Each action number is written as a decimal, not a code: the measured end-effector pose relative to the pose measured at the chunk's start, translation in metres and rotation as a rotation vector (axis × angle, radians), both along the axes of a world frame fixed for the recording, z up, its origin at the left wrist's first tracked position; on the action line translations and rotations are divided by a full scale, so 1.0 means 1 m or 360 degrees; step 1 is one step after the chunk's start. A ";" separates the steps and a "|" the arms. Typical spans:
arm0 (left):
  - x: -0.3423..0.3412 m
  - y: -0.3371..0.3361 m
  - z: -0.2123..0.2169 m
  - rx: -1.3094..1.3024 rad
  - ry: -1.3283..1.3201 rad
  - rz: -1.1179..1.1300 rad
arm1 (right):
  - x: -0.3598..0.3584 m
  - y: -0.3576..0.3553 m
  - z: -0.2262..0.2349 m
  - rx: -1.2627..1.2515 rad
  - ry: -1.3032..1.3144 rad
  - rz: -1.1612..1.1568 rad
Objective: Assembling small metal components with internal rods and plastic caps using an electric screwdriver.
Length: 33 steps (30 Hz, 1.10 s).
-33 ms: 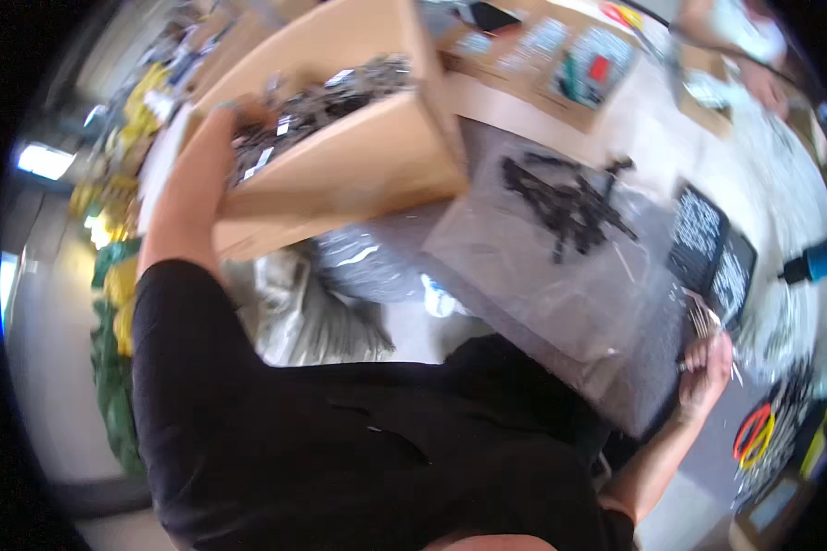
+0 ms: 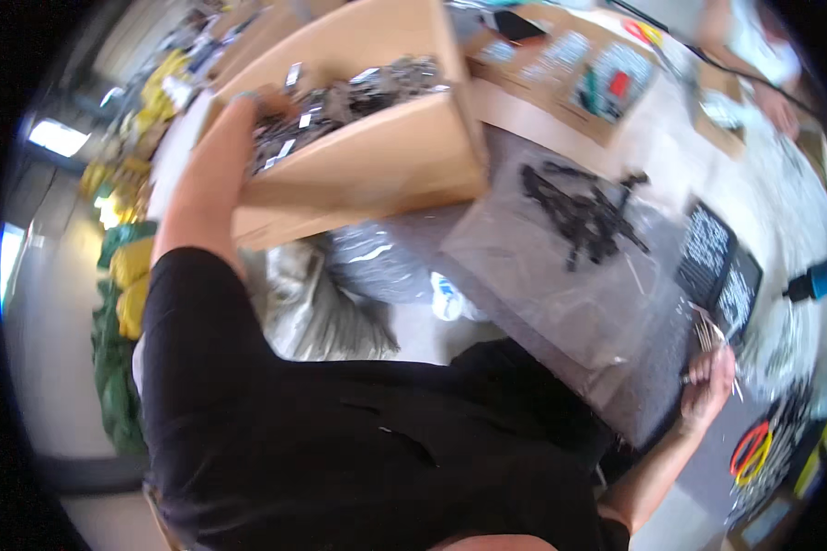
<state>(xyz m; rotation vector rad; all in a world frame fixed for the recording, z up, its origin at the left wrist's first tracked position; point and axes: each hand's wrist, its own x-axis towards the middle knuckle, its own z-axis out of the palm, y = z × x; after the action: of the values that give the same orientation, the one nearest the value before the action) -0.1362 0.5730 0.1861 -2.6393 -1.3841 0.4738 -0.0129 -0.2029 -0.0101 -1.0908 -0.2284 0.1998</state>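
Observation:
My left hand (image 2: 274, 104) reaches over the rim of a large cardboard box (image 2: 368, 174) and in among a heap of small dark parts with shiny strips (image 2: 340, 103). Its fingers are partly hidden and blurred, so what they hold cannot be made out. At the right, my right hand (image 2: 710, 378) is closed around a few thin shiny metal rods (image 2: 706, 332) that stick up past the fingers. It is by the table edge, just below two black trays (image 2: 705, 246) of small pale pieces. Slim black parts (image 2: 590, 213) lie loosely piled on a clear plastic sheet (image 2: 533, 266).
Shallow cardboard trays (image 2: 560, 78) with bagged parts stand at the far side. A teal tool tip (image 2: 813, 282) juts in from the right, near clear plastic wrap (image 2: 786, 202). Red and yellow rings (image 2: 752, 452) lie lower right. Another person's hand (image 2: 776, 110) is at the far right. A whitish sack (image 2: 326, 312) stands below the box.
The whole view has shifted slightly, so box and table appear farther right. A shiny strip now shows upright beside my left hand. My right hand keeps the rods.

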 end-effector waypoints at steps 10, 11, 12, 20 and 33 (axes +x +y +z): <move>-0.057 -0.019 0.019 -0.0152 -0.1401 0.0115 | 0.007 -0.013 -0.008 0.0052 0.0159 -0.0045; -0.082 0.008 0.022 -0.0131 -0.1545 0.0218 | 0.014 0.001 -0.009 0.0080 0.0177 -0.0003; -0.061 -0.018 0.018 -0.0253 -0.1702 -0.0058 | 0.011 0.002 -0.003 0.0048 0.0211 -0.0035; 0.012 -0.328 0.106 -0.0109 -0.1959 -0.1070 | 0.006 0.002 0.007 0.0070 0.0132 -0.0066; 0.095 -0.521 -0.149 -0.0178 -0.0924 -0.1514 | -0.002 -0.001 0.009 0.0083 0.0187 -0.0111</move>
<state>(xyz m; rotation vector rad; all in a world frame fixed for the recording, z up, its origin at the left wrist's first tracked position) -0.0413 0.0520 0.0370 -3.2200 -0.0085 -0.3611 -0.0152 -0.2038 -0.0007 -1.0299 -0.0897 0.1936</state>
